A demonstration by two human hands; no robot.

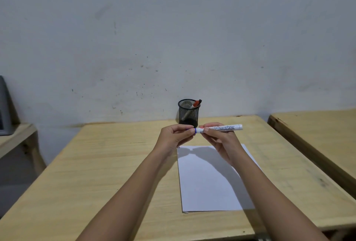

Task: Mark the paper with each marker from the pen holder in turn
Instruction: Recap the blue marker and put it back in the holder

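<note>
Blue marker (pixel 219 128) pinched in your right hand (pixel 221 140), left hand (pixel 176 134) fingers closed on its cap; pull it off, then mark the paper (pixel 212 183)

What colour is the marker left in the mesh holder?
Red cap, seen in the head view, inside the black pen holder.

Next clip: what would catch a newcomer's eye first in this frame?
Both hands meet above the top of the paper: the right hand holds a white board marker level, while the left hand grips its blue-capped end. Behind them, a black mesh pen holder near the wall holds a red marker.
</note>
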